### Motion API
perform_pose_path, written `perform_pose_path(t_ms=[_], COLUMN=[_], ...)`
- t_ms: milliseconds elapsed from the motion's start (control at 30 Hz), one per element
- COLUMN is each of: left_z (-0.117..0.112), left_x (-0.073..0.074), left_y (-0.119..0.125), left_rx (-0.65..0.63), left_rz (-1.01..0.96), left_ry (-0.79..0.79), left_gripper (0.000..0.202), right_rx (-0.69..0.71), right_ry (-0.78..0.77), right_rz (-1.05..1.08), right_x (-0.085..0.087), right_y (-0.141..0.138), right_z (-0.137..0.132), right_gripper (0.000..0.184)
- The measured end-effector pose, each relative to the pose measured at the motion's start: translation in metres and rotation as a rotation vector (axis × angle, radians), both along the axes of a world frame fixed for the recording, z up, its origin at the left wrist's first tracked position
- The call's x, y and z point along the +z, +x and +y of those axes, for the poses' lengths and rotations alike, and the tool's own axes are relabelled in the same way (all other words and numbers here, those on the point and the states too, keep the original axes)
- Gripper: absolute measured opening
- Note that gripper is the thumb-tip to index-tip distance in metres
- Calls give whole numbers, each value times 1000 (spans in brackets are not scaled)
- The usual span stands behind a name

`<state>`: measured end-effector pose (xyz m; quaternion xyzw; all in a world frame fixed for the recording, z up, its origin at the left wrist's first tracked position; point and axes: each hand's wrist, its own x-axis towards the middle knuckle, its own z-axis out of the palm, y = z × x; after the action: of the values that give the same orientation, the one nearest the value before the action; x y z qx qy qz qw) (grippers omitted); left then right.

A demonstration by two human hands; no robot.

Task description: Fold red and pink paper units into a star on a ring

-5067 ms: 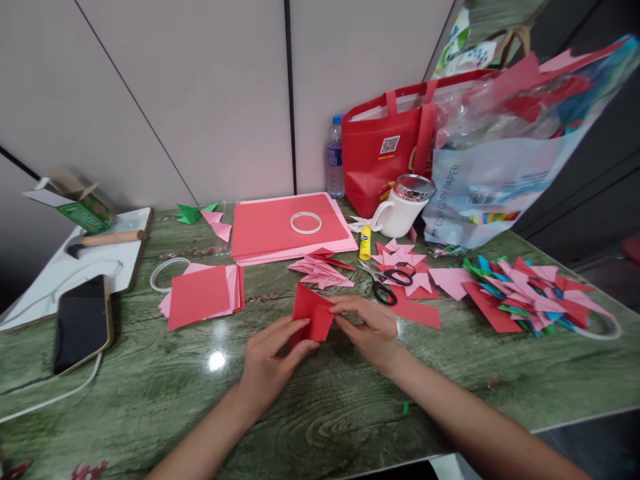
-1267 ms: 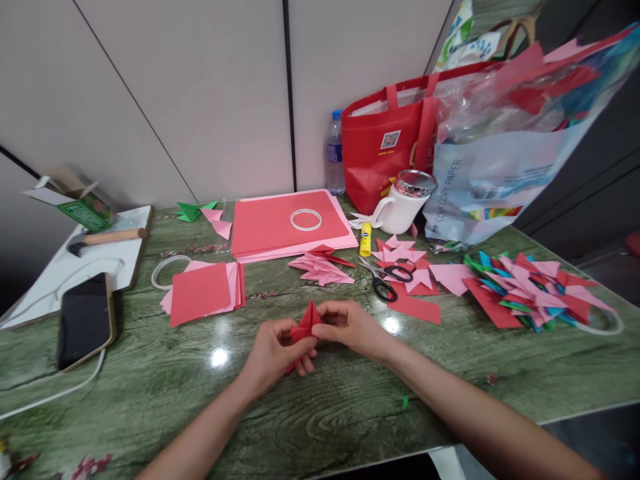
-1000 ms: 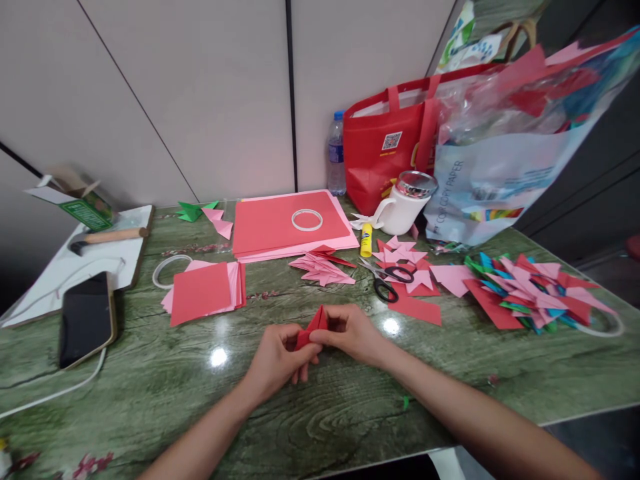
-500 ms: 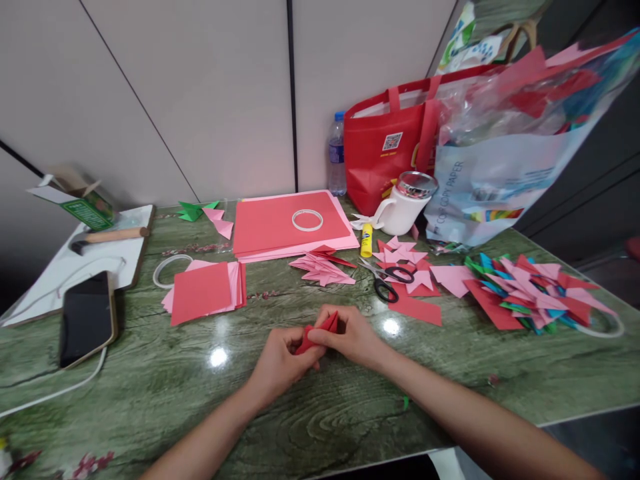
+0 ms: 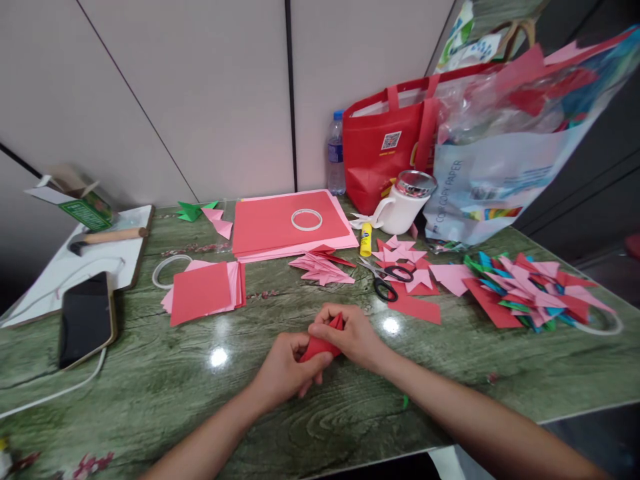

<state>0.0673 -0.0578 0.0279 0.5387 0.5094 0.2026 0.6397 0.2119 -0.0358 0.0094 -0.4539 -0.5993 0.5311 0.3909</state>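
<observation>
A small folded red paper piece [image 5: 323, 345] sits between both my hands just above the green table [image 5: 150, 393]. My left hand [image 5: 285, 370] pinches its lower left part with curled fingers. My right hand [image 5: 350, 333] closes over its upper right end, fingers bent round it. Much of the paper is hidden by my fingers.
A stack of small red and pink squares [image 5: 203, 292] lies left of my hands, larger red sheets [image 5: 287, 227] with a tape ring [image 5: 307, 219] behind. Scissors [image 5: 387, 279], glue stick [image 5: 366, 240], white mug [image 5: 403, 203], folded paper pile [image 5: 530, 293], phone [image 5: 85, 319] and bags [image 5: 450, 140] surround.
The red paper went from a wide open sheet to a small tight fold. My hands have drawn closer together and slightly toward me, the right hand pressing down on the fold.
</observation>
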Motion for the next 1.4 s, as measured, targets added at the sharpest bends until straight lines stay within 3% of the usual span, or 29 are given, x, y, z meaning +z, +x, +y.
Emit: perform_pose_path(t_ms=[100, 233, 500, 600, 767, 900, 1200, 1300, 1400], left_z=[1, 4, 7, 6, 4, 3, 1, 2, 2], left_x=[-2, -9, -10, -10, -16, -21, -28, -30, -31], left_y=[-1, -4, -4, -4, -5, -8, -17, -19, -21], left_rx=[47, 181, 222, 228, 221, 178, 102, 103, 69], left_rz=[-63, -106, -175, -166, -113, 58, 603, 724, 744], left_ry=[3, 89, 67, 81, 162, 386, 1401, 1552, 1514], left_gripper=[30, 34, 34, 37, 39, 34, 26, 28, 30], right_rx=[-4, -44, -103, -165, -213, -201, -292, -297, -269], right_ry=[-23, -93, -104, -45, 136, 106, 285, 273, 187], right_rz=[107, 271, 204, 196, 87, 85, -18, -11, 58], right_x=[0, -2, -4, -5, -5, -4, -3, -1, -1], right_y=[1, 3, 3, 2, 4, 3, -4, -7, -9], right_z=[2, 8, 6, 4, 5, 4, -4, -6, -8], right_gripper=[15, 28, 21, 31, 13, 9, 7, 8, 7])
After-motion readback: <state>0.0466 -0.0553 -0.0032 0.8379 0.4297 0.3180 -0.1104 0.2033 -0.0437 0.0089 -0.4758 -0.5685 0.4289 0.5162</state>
